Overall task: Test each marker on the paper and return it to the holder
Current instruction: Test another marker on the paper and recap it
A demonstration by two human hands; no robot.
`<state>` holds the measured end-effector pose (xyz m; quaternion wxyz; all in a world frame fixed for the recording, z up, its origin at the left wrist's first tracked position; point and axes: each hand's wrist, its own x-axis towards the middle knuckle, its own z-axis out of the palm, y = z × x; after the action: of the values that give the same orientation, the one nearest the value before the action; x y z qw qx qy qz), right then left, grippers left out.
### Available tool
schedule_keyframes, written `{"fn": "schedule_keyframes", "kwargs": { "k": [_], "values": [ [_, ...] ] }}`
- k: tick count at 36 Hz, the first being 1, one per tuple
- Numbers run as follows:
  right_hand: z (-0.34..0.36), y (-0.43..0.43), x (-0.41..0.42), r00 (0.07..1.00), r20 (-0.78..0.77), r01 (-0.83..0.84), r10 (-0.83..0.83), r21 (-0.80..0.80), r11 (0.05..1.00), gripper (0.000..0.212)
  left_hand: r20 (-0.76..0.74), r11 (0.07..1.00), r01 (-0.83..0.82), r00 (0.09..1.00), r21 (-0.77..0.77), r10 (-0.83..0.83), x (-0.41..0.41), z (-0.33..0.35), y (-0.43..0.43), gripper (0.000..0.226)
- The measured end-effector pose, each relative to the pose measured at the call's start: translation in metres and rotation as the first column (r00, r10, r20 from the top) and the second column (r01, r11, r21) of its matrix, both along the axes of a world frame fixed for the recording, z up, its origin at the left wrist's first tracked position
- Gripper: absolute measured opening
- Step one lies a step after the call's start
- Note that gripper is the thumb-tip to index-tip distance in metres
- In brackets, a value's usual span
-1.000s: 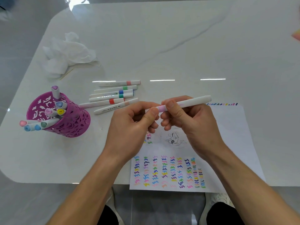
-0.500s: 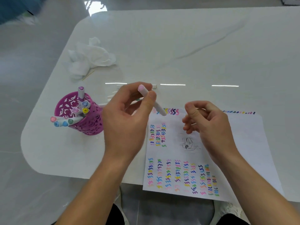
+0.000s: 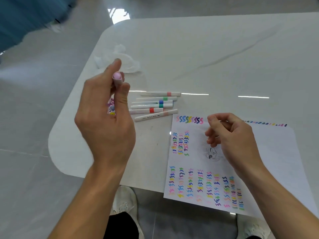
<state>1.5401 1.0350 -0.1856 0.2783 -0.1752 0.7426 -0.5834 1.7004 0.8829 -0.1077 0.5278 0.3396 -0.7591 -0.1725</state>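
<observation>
Pink-capped marker (image 3: 117,78) stands nearly upright in the left hand (image 3: 105,118), pinched between the thumb and curled fingers, cap end up, raised above the left part of the table (image 3: 215,54). Directly behind that hand a sliver of the purple holder (image 3: 111,102) shows, with a couple of coloured caps in it. Most of it is hidden, and whether the held marker's lower end touches it cannot be told. Beyond the hand lies a crumpled white tissue (image 3: 131,65). Just right of the hand, six loose markers (image 3: 153,105) lie side by side on the table, white with pink, green, blue, teal, red and pale pink bands. Their right ends come near the top left corner of the paper (image 3: 269,152), which overhangs the near table edge and carries rows of coloured squiggles (image 3: 189,119) and a small pencil sketch (image 3: 211,155). Over that sketch is the right hand (image 3: 233,140), fingers loosely curled, holding nothing.
</observation>
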Motion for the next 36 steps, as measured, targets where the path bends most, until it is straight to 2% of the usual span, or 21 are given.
{"fn": "schedule_keyframes", "kwargs": {
  "k": [4, 13, 24, 30, 36],
  "values": [
    [0.000, 0.001, 0.002, 1.000, -0.017, -0.015, 0.015, 0.010, 1.000, 0.010, 0.002, 0.998, -0.042, 0.999, 0.049, 0.042, 0.010, 0.003, -0.006, 0.032],
    [-0.001, -0.001, 0.002, 1.000, -0.014, -0.016, 0.016, 0.015, 1.000, 0.010, 0.195, 0.961, -0.143, 0.976, 0.236, 0.097, 0.025, -0.003, -0.020, 0.035],
    [-0.002, -0.004, 0.003, 1.000, -0.002, -0.017, 0.017, 0.022, 1.000, 0.014, 0.475, 0.944, -0.265, 0.868, 0.197, 0.145, 0.028, -0.007, -0.026, 0.036],
    [-0.004, -0.004, 0.004, 1.000, 0.002, -0.018, 0.018, 0.026, 1.000, 0.015, 0.562, 0.933, -0.292, 0.817, 0.211, 0.128, 0.028, -0.010, -0.024, 0.037],
    [-0.006, -0.005, 0.004, 1.000, 0.016, -0.018, 0.017, 0.027, 0.999, 0.015, 0.564, 0.940, -0.282, 0.816, 0.194, 0.129, 0.029, -0.008, -0.023, 0.037]
  ]
}}
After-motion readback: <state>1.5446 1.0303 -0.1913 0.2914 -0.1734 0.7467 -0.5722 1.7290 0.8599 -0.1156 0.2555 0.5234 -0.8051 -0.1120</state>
